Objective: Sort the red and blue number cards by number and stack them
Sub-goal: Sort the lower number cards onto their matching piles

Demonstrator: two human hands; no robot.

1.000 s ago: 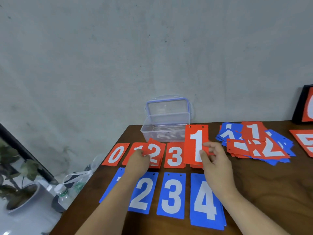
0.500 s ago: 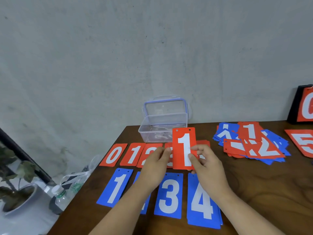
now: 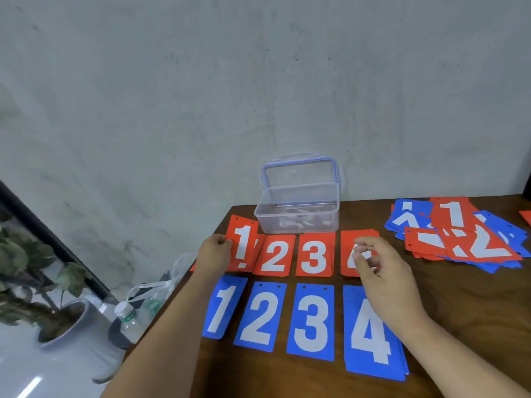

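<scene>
The left hand (image 3: 214,254) pinches the red 1 card (image 3: 244,239) by its left long edge, grip closed on it. The card sits tilted at the left end of the far row, just left of the red 2 card (image 3: 274,257); whether it rests on anything cannot be told. The right hand (image 3: 385,277) hovers over the red 4 card (image 3: 359,242), its grip loose, with half-curled fingers that seem to hold nothing.

The card looks like thin, stiff plastic: light, flat and smooth-faced. It is therefore likely to slide on its neighbours and to be awkward to lift once flat on the bench (image 3: 459,311). An edge pinch, thumb over and finger under, suits it. The unsorted heap (image 3: 471,242) lies well apart at the right, and its overlapping cards offer raised edges to take.
</scene>
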